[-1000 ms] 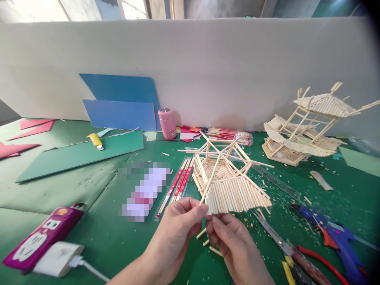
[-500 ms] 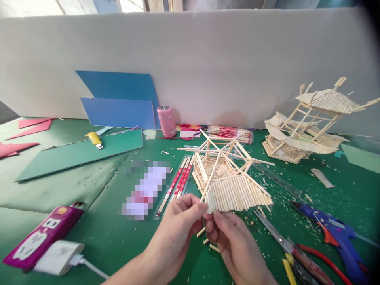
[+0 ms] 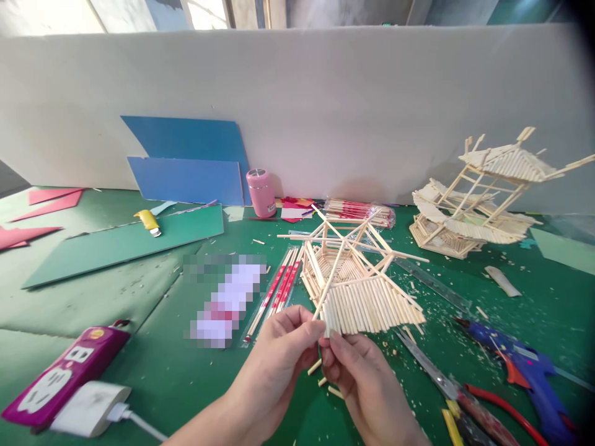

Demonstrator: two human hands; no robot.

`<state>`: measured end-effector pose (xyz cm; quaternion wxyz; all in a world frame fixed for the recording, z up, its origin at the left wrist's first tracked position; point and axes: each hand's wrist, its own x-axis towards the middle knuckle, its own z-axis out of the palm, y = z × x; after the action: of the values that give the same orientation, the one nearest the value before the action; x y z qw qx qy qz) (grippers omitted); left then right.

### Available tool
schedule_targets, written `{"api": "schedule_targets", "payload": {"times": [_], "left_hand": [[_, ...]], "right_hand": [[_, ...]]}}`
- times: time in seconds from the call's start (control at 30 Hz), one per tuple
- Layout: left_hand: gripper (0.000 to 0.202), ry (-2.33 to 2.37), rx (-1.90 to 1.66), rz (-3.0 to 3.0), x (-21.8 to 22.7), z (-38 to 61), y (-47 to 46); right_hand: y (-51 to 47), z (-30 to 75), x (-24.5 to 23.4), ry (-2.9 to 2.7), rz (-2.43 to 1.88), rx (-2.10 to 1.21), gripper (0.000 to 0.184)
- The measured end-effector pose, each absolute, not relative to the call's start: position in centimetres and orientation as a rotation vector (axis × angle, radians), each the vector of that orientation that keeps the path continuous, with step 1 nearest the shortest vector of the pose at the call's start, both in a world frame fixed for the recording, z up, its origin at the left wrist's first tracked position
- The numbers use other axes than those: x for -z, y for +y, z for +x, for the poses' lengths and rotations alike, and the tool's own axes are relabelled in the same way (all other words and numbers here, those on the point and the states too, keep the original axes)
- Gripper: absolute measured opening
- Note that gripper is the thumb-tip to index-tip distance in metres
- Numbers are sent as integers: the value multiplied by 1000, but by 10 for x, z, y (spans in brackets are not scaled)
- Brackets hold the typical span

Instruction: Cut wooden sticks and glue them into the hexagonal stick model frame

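A model made of thin wooden sticks (image 3: 353, 275) stands on the green mat (image 3: 139, 310) in front of me, with a sloped panel of short sticks (image 3: 372, 310) facing me. My left hand (image 3: 279, 359) pinches the near left corner of that panel, at the end of a long slanted stick. My right hand (image 3: 362, 378) is closed right beside it, fingertips pressed to the same lower edge. Short cut stick pieces (image 3: 315, 367) lie on the mat under my hands.
A second stick model (image 3: 483, 198) stands at the right rear. A blue glue gun (image 3: 525, 371), red-handled pliers (image 3: 493, 409) and a metal ruler (image 3: 432, 282) lie to the right. Packs of chopsticks (image 3: 279, 288), a pink can (image 3: 261, 192), coloured card sheets (image 3: 190, 161) and a purple power strip (image 3: 60, 378) lie to the left.
Both hands stay pinched at the panel's near corner; the fingers shift only slightly. The view bobs a little.
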<state>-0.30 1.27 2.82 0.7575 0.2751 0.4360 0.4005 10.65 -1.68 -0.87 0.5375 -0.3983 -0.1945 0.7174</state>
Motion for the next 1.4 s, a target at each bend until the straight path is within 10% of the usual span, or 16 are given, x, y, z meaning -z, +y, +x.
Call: {"api": "schedule_targets", "payload": {"times": [0.67,1.07,1.4], "left_hand": [[21,1014,-871,664,-27,-6,12],[13,1064,-801,622,-16,-25,-12],[17,1059,-961,588,-11,-33,-19]], "right_hand": [[-48,137,14,-705,-1086,-1693,24],[-99,318,43,-1023,-2239,-175,39],[-82,371,64,-1093,-2558,-373,30]]}}
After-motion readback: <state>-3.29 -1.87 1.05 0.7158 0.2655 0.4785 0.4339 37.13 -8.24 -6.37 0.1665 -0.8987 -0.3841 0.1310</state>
